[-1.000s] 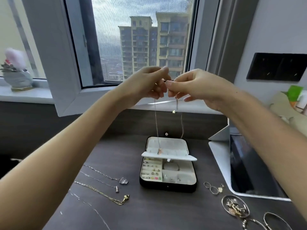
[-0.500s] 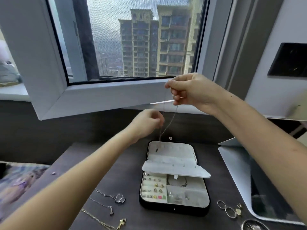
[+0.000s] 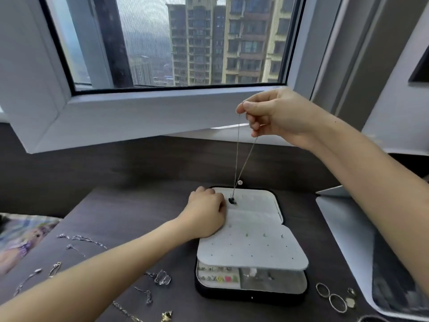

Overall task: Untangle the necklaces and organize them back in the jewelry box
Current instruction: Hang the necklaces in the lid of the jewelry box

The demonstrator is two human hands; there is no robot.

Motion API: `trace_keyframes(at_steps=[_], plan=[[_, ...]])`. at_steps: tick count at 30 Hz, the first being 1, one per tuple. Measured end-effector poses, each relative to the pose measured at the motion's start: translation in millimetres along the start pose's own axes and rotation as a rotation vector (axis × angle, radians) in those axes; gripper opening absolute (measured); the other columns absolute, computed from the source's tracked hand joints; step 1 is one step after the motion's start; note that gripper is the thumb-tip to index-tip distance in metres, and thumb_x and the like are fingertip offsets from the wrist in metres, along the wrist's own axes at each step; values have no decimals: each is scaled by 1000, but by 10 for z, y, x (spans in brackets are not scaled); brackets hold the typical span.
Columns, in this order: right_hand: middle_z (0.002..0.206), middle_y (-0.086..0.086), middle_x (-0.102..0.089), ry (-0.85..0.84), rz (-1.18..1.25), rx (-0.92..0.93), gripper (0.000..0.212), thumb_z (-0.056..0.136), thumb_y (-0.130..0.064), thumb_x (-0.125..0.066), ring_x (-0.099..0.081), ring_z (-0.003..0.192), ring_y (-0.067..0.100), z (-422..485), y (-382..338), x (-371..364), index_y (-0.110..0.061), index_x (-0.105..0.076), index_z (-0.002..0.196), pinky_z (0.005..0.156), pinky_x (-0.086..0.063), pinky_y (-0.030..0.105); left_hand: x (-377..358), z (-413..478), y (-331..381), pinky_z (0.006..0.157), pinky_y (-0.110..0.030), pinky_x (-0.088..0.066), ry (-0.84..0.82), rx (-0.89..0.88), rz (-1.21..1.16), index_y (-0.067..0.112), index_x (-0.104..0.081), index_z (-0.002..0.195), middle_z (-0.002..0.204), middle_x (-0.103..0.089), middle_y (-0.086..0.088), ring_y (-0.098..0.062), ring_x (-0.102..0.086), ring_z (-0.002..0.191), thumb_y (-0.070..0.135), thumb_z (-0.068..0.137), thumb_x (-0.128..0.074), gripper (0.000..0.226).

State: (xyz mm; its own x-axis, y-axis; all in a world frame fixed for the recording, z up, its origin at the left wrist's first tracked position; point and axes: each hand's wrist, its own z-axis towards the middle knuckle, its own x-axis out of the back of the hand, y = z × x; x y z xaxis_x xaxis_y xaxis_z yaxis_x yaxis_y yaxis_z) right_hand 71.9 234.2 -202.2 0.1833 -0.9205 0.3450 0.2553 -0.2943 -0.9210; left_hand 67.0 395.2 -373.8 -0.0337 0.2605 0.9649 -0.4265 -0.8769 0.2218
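The left hand (image 3: 206,212) has dropped from beside the hanging chain, where it was half a second ago, down to the jewelry box (image 3: 250,296), and the view has tipped lower and nearer to the table (image 3: 139,205). That hand now rests knuckles up on the left edge of the box's open lid (image 3: 257,201), fingers curled under; whether they grip anything cannot be seen. The right hand (image 3: 276,115) is raised in front of the window frame (image 3: 148,117), thumb and forefinger pinching the top of a thin necklace (image 3: 238,156). Its two strands hang down and meet at a small dark pendant (image 3: 232,201), which sits at or just above the grey lining of the lid, just right of the left hand's fingers. A grey padded flap (image 3: 250,247) dotted with small holes lies over most of the box's tray, with rows of earrings (image 3: 218,274) showing below its front edge. Other loose chains (image 3: 160,277) lie spread on the table left of the box, under and around the left forearm. A few rings (image 3: 329,296) lie to the right of the box.
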Motion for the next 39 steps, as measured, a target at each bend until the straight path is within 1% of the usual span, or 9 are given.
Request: trace_keyframes(at_steps=[3,8,19,27,32,34,35,37,39], plan=[[64,1,-54,-14,9,-8,15,95,-12,-54,-50,55,10,7,22,-36,-7,-66,89,57,-51,26,-89,-67,-44,88,-37,-37,135,-58,-167,8,-59,90,97,-53,-4,-24,-41,93,14,94,-41,19],[67,2,-54,-23,-2,-23,15,96,-11,-52,-51,57,10,7,-6,-98,-6,-66,90,59,-53,26,-87,-202,-42,68,-39,-41,508,-266,-241,9,-51,75,83,-46,2,-19,-36,77,17,90,-38,22],[68,3,-59,-4,-143,-5,14,94,-13,-55,-55,61,12,-118,-127,-172,-6,-66,91,66,-55,28,-37,-288,-13,64,-43,-43,591,-339,-233,8,-55,75,82,-51,-4,-21,-39,77,13,83,-38,19],[68,4,-69,-53,-631,84,17,89,-14,-62,-64,60,14,-288,149,-402,-4,-72,80,67,-59,33,-55,-277,-22,62,-47,-42,602,-337,-206,6,-56,74,80,-51,-7,-23,-38,76,12,80,-41,17],[93,0,-69,134,-1193,233,17,91,-25,-56,-62,90,23,-270,495,-568,-18,-71,95,75,-48,32,-65,-275,-30,63,-46,-43,609,-335,-216,5,-58,74,80,-51,-7,-24,-40,76,13,80,-39,21],[79,-2,-68,243,-1453,317,9,78,-28,-73,-64,74,20,-287,654,-653,-20,-70,81,56,-37,24,-66,-276,-28,63,-47,-43,613,-335,-214,6,-57,74,80,-52,-8,-25,-41,75,13,79,-39,21],[63,-4,-63,264,-1530,317,22,59,-25,-86,-61,58,16,-302,703,-691,-20,-66,65,47,-28,19,-63,-275,-26,63,-47,-43,615,-334,-214,6,-57,74,80,-52,-8,-25,-41,75,13,79,-38,21],[45,-4,-51,317,-1519,318,42,31,-15,-93,-51,39,15,-300,788,-706,-18,-54,47,45,-17,15,-63,-276,-20,63,-47,-43,616,-330,-214,6,-58,74,80,-52,-8,-26,-42,75,13,79,-38,21],[42,-3,-49,353,-1500,330,45,29,-12,-93,-49,37,15,-286,870,-725,-17,-51,47,44,-18,14,-63,-278,-17,63,-47,-43,613,-323,-217,6,-57,74,80,-52,-8,-27,-42,75,14,80,-38,21]])
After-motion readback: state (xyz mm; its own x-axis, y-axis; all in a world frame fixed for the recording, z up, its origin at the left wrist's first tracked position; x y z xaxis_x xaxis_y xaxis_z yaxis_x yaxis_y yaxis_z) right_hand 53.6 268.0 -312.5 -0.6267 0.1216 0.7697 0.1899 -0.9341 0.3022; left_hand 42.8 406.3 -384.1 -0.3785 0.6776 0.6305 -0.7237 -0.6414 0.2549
